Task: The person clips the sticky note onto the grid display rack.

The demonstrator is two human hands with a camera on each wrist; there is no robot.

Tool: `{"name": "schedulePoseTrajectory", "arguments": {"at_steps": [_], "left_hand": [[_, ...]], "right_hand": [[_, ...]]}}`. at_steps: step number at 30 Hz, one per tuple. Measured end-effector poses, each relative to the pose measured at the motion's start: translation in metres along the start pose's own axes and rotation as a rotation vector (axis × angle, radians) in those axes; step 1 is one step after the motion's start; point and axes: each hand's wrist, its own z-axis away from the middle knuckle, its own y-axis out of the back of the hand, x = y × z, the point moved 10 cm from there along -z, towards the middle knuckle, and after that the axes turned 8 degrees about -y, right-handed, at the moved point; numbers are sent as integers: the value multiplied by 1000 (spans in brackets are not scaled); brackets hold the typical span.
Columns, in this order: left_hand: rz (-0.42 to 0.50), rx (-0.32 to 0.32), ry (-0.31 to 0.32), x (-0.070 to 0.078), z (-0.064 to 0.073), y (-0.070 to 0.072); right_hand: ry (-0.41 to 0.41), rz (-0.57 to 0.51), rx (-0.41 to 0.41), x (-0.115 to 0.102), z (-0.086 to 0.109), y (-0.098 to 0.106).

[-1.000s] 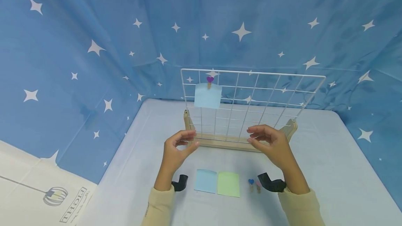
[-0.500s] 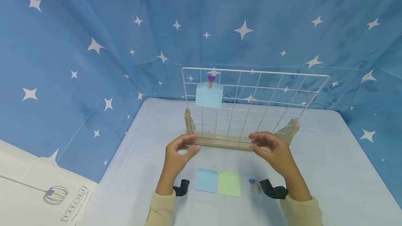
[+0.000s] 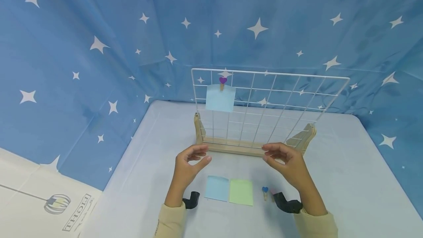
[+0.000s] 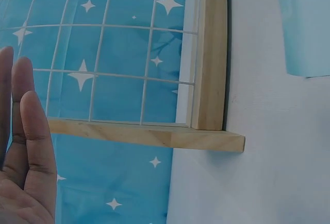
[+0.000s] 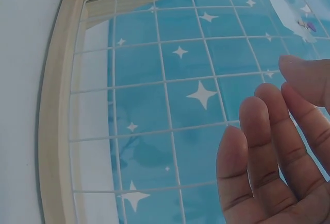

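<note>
My left hand [image 3: 187,166] hovers in front of the lower left of a white wire grid rack [image 3: 261,105], fingers bent loosely and nothing between them. On the right, my right hand [image 3: 286,162] hangs in the air in a like pose, also holding nothing. A light blue paper note [image 3: 220,99] hangs at the grid's upper left under a clothespin with a purple heart [image 3: 223,80]. On the table below the hands lie a blue sticky note [image 3: 216,188] and a green sticky note [image 3: 241,192] side by side. Right of them lies a blue-heart clothespin [image 3: 265,193].
The grid stands in a wooden base [image 3: 234,149] on a white-covered table [image 3: 145,161]. A pink-heart clothespin [image 3: 273,191] is partly hidden by the black wrist mount [image 3: 287,204]. A blue star-patterned cloth [image 3: 132,28] hangs behind.
Both hands keep the same pose and sit slightly lower in the head view. The head view has shifted a little. Notes and clothespins stay where they were.
</note>
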Motion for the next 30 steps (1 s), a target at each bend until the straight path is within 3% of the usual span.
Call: {"name": "schedulePoseTrajectory", "arguments": {"at_steps": [30], "left_hand": [[53,-8,257,-53,41,-14]], "right_hand": [[-201,8,48,52,33,2]]}}
